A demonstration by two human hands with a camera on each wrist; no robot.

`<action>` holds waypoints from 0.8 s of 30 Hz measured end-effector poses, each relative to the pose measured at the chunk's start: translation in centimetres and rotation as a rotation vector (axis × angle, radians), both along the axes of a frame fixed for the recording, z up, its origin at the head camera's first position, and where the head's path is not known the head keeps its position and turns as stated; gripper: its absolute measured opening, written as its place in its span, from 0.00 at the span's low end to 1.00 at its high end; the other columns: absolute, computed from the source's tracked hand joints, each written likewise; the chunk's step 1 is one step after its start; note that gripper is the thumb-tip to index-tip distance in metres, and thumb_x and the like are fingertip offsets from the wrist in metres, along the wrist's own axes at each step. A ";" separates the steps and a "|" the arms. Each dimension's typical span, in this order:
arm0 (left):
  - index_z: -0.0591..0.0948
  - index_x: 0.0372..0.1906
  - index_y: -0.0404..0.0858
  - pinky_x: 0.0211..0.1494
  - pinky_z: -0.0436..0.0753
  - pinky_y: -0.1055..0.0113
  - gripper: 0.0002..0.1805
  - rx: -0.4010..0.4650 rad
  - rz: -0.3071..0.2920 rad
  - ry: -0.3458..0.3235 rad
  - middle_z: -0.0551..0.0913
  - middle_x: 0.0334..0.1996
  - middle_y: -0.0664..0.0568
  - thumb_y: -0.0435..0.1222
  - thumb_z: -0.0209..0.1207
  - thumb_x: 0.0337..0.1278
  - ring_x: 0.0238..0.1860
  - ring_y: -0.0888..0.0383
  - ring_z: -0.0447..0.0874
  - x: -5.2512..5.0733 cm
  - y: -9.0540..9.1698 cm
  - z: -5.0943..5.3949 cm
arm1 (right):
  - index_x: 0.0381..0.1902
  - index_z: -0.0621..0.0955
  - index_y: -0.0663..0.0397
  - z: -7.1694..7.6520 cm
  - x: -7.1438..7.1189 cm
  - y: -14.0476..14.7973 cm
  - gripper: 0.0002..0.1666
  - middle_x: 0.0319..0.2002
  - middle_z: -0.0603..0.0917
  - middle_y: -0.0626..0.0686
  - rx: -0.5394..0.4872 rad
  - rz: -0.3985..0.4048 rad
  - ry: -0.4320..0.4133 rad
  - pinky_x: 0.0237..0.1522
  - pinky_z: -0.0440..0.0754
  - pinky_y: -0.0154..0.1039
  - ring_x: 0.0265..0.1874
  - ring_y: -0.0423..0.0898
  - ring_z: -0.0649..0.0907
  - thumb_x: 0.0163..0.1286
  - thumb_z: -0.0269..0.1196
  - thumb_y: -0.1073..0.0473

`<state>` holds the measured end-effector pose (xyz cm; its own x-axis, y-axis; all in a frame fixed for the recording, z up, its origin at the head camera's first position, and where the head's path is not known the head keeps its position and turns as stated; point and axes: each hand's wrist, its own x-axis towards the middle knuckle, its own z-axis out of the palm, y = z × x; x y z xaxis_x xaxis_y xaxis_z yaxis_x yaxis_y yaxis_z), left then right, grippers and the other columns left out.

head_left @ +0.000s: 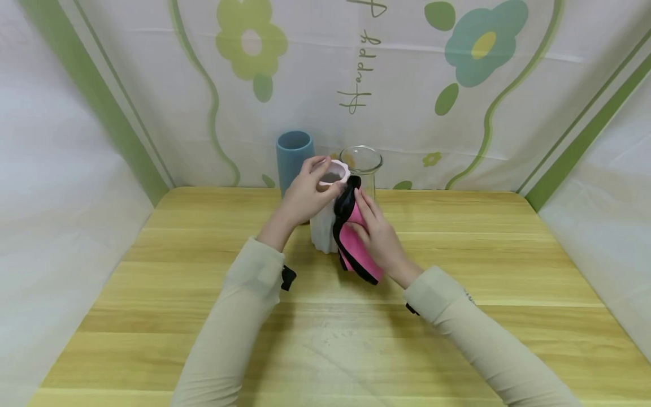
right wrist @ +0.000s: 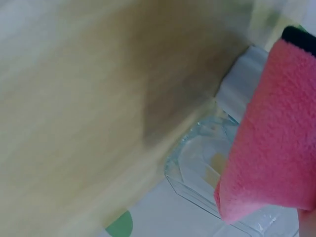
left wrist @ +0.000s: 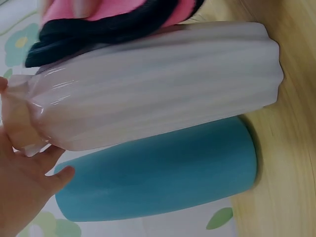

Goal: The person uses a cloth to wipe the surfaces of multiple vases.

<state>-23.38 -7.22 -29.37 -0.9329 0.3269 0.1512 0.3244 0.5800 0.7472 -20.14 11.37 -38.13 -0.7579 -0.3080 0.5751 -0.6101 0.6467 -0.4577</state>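
A white fluted vase [head_left: 323, 229] with a pinkish scalloped rim stands upright on the table. My left hand [head_left: 309, 195] grips it round the neck, fingers and thumb at the rim. In my right hand [head_left: 378, 234] is a pink cloth [head_left: 360, 254] with black edging, held against the vase's upper right side. The left wrist view shows the cloth [left wrist: 113, 24] along the vase [left wrist: 168, 89], near its neck. Folded cloth [right wrist: 276, 133] fills the right part of the right wrist view and hides most of my right hand there.
A blue cylindrical vase [head_left: 295, 161] stands just behind and left of the white one. Behind to the right is a clear glass vase [head_left: 362, 161], partly covered by the cloth and hand. All stand near the back edge of the wooden table [head_left: 203, 316], before a printed curtain [head_left: 315, 68].
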 end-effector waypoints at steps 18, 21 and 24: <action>0.52 0.75 0.40 0.61 0.78 0.59 0.38 0.011 -0.037 0.050 0.48 0.74 0.44 0.49 0.52 0.67 0.60 0.48 0.75 0.0 -0.4 -0.2 | 0.71 0.63 0.59 -2.8 -0.3 0.7 0.38 0.68 0.67 0.66 0.093 0.012 -0.144 0.61 0.74 0.53 0.63 0.64 0.73 0.66 0.62 0.61; 0.52 0.75 0.39 0.60 0.79 0.59 0.39 -0.019 -0.039 0.066 0.51 0.74 0.44 0.50 0.52 0.67 0.57 0.48 0.79 0.1 -0.6 0.0 | 0.72 0.62 0.57 -2.6 -0.3 0.8 0.38 0.69 0.66 0.64 0.088 0.010 -0.144 0.61 0.75 0.52 0.62 0.63 0.74 0.66 0.61 0.61; 0.53 0.75 0.38 0.59 0.79 0.58 0.40 -0.039 -0.039 0.066 0.52 0.74 0.44 0.51 0.53 0.66 0.57 0.47 0.79 0.1 -0.7 0.2 | 0.73 0.60 0.57 -1.9 -0.3 0.6 0.39 0.71 0.63 0.62 0.057 0.009 -0.120 0.62 0.73 0.51 0.64 0.62 0.72 0.67 0.61 0.62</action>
